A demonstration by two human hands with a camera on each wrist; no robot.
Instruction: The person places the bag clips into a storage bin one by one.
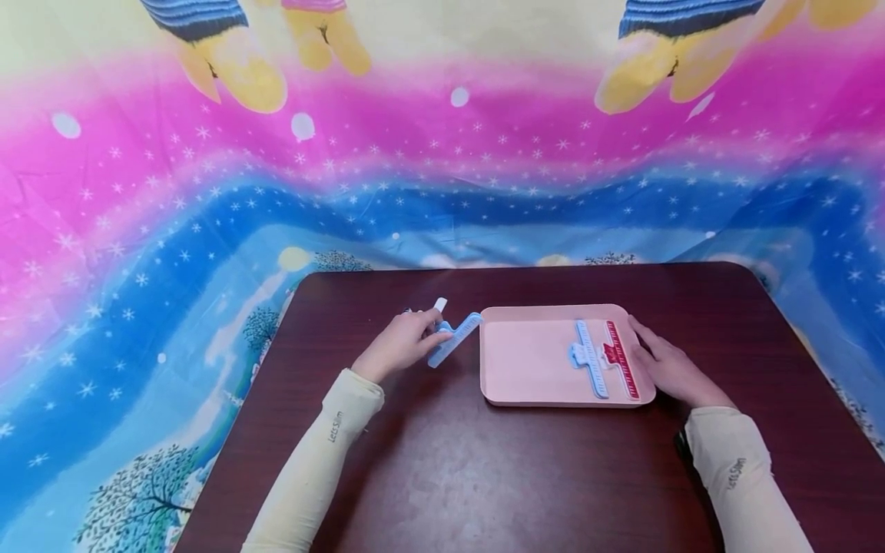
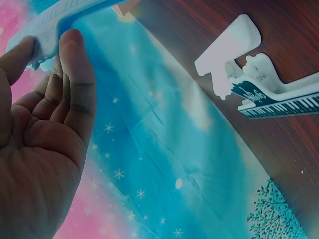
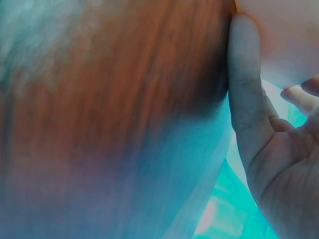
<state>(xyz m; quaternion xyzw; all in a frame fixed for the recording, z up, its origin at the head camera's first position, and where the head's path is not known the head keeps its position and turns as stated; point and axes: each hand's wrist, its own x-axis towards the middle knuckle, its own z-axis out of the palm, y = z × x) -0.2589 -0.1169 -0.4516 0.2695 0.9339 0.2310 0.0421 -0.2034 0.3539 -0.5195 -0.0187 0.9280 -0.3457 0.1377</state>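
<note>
Your left hand (image 1: 408, 343) pinches a light-blue clip (image 1: 458, 341) between thumb and forefinger at its handle, the other fingers loosely bent; the clip is just off the left edge of the pink tray (image 1: 525, 361), over the far part of the table (image 1: 442, 476). Your right hand (image 1: 679, 372) lies against the tray's right edge, fingers nearly straight and spread, apparently steadying the rim rather than gripping it. On handling: the held clip looks like moulded plastic — likely light, stiff and smooth, with some chance of swivelling in so narrow a pinch. The handle is a sound hold, though squeezing hard would probably part the bars; the middle of the ribbed bar should resist twisting better. On direction: the long axis slants, one end toward the tray's far left corner, the other toward you and the table's left edge; whether the leading end touches the rim cannot be told. Inside the tray, near its right edge, a second blue clip (image 1: 592, 369) and a red clip (image 1: 625, 371) lie side by side — long axes running from far edge to near edge, slightly tilted, handles pointing left.
</note>
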